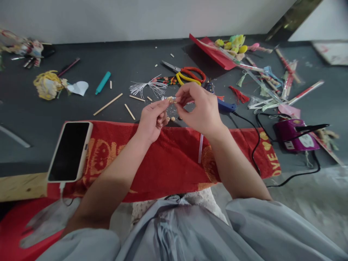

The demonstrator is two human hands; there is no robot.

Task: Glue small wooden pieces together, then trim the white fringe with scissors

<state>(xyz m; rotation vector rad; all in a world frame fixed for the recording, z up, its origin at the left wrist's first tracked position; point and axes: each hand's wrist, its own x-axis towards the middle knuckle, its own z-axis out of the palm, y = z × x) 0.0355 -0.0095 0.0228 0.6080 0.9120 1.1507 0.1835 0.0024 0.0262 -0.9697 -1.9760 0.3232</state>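
Between my two hands, above the back edge of a red towel [168, 159], is a small pale piece [171, 99] with something clear or silvery on it; its kind is too small to make out. My left hand [153, 121] pinches it from the left, fingers curled. From the right, my right hand [202, 108] holds its other end between thumb and forefinger. Just behind lie a bundle of white wires [148, 88], a floral strip [165, 80] and scissors [190, 74] with red and yellow handles. A blue corded tool [226, 106] is partly hidden by my right hand.
A phone [70, 152] on a cable lies on the towel's left end. Thin wooden sticks [108, 104] and a teal tube [103, 83] are at left. A purple power box [295, 134] with black cords stands right, near a red tassel [239, 94] and a red paper sheet [212, 52].
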